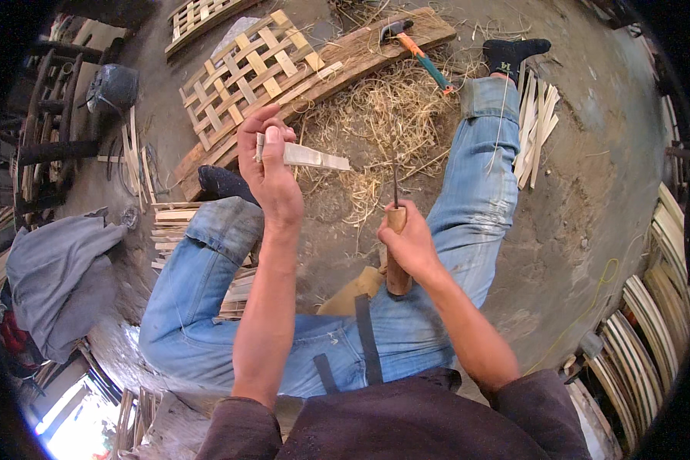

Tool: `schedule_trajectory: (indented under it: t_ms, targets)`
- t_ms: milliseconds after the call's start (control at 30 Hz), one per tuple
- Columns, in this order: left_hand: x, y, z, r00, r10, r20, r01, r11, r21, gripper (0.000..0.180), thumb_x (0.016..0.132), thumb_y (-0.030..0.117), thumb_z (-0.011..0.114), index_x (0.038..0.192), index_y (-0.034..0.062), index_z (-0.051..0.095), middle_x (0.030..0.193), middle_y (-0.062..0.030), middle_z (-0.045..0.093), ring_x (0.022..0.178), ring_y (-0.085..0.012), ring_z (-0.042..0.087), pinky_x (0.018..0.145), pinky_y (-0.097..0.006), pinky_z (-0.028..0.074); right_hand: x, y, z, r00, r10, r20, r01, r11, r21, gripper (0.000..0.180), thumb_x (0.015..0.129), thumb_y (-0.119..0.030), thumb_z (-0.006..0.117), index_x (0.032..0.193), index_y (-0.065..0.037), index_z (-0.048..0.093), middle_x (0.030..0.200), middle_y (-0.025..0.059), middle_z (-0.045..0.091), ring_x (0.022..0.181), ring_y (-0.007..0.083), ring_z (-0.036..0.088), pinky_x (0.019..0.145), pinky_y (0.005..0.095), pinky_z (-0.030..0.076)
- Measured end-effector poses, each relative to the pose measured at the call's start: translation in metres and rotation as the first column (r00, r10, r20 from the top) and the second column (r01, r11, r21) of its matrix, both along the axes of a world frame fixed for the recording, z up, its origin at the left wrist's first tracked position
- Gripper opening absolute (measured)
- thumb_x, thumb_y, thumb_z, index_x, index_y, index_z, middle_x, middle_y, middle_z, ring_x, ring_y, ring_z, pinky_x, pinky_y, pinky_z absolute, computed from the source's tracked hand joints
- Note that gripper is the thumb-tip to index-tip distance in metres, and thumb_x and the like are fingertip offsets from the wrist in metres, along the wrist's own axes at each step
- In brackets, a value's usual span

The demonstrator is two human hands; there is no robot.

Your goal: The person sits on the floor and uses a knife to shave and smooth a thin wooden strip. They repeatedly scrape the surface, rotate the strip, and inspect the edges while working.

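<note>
My left hand (274, 180) pinches a short pale strip of split bamboo or wood (314, 158) between thumb and fingers, with its free end pointing right. In my right hand (412, 241) is a knife (398, 280), gripped by its long round wooden handle. Its narrow dark blade points away from me and shows nearly edge-on, apart from the strip. Both hands are raised between my spread legs. Below and beyond them, a heap of thin curled shavings (395, 115) covers the ground.
A thick wooden plank (364, 57) lies beyond, bearing a hammer (415, 52) and a woven slat panel (249, 73). Loose strips (535, 134) lie beside my right foot, more strips (172, 230) by my left leg. A grey cloth (61, 272) hangs at left; curved slats (629, 360) line the right.
</note>
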State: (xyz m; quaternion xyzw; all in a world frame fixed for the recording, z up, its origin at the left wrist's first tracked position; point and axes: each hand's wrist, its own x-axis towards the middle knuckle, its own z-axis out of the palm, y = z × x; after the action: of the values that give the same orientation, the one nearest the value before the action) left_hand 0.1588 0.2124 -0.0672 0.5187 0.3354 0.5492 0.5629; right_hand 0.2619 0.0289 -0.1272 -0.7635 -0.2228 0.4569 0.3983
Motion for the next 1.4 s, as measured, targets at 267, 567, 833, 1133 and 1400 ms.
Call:
schedule_trajectory:
  t_ms: [267,567,833,1133,1400]
  targets:
    - [0.005,0.004,0.002,0.985,0.047,0.167,-0.07,0.989,0.131,0.036,0.095,0.033,0.044,0.109,0.0011,0.054,0.08,-0.0014,0.044,0.076,-0.011,0.043,0.074,-0.029,0.04,-0.004,-0.007,0.006,0.948,-0.152,-0.28,0.142,0.988,-0.058,0.048,0.081,-0.027,0.066,0.118,-0.001,0.049,0.091,0.0194,0.062,0.081,0.031,0.063,0.074,0.037,0.049]
    - [0.013,-0.003,0.005,0.981,0.133,0.142,-0.145,0.986,0.08,0.027,0.088,0.022,0.038,0.096,0.0007,0.052,0.07,-0.0001,0.037,0.064,-0.0087,0.033,0.06,-0.025,0.031,-0.022,0.008,0.041,0.962,0.224,0.158,-0.239,0.967,0.083,0.041,0.082,-0.02,0.064,0.115,0.0,0.048,0.083,0.0188,0.064,0.077,0.0328,0.065,0.071,0.0408,0.049]
    - [0.023,-0.002,0.008,0.987,0.109,0.118,-0.124,0.984,0.131,0.025,0.079,0.016,0.039,0.095,0.0013,0.05,0.069,-0.0016,0.037,0.061,-0.0082,0.033,0.055,-0.023,0.027,-0.024,0.028,0.017,0.935,0.317,0.161,-0.335,0.938,0.094,0.047,0.08,-0.024,0.066,0.115,0.002,0.048,0.086,0.0253,0.063,0.082,0.0424,0.062,0.072,0.0462,0.048]
    - [0.027,-0.003,0.009,0.965,0.173,0.195,-0.201,0.971,0.131,0.008,0.079,0.009,0.035,0.081,0.004,0.042,0.056,-0.0021,0.033,0.049,-0.0087,0.028,0.046,-0.023,0.022,-0.028,0.05,0.014,0.946,0.297,0.132,-0.317,0.932,0.176,0.042,0.081,-0.022,0.066,0.109,0.002,0.048,0.077,0.0275,0.062,0.075,0.0457,0.061,0.066,0.0506,0.049]
    - [0.035,-0.009,0.005,0.957,0.222,0.189,-0.253,0.953,0.164,0.006,0.075,0.005,0.034,0.077,0.0039,0.04,0.052,-0.0011,0.03,0.046,-0.0086,0.024,0.043,-0.024,0.018,-0.015,0.053,0.025,0.951,0.306,0.038,-0.307,0.93,0.201,0.031,0.08,-0.02,0.06,0.096,0.006,0.052,0.077,0.0297,0.061,0.075,0.0457,0.061,0.067,0.0503,0.05]
